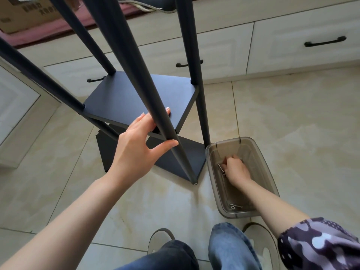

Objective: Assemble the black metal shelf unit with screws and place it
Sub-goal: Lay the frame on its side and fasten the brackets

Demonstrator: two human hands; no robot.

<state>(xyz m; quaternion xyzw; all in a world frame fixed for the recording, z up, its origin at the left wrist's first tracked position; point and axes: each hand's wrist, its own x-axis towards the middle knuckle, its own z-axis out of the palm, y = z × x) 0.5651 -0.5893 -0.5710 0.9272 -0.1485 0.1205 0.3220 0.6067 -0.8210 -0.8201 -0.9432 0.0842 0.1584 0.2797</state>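
The black metal shelf unit [126, 98] stands on the tiled floor, with round black poles rising past the camera and two flat shelves low down. My left hand [136, 145] is around the nearest pole [155, 114], fingers behind it and thumb in front. My right hand [236, 169] is down inside a smoky clear plastic bin [272, 182] beside the shelf foot, fingers curled over long metal screws [221, 169] at the bin's bottom. What the fingers hold is hidden.
More screws and a washer [234, 207] lie at the bin's near end. Cream drawers with black handles [325, 42] run along the back. A cardboard box [29, 12] sits at the top left. My knees and slippers [161, 238] are at the bottom.
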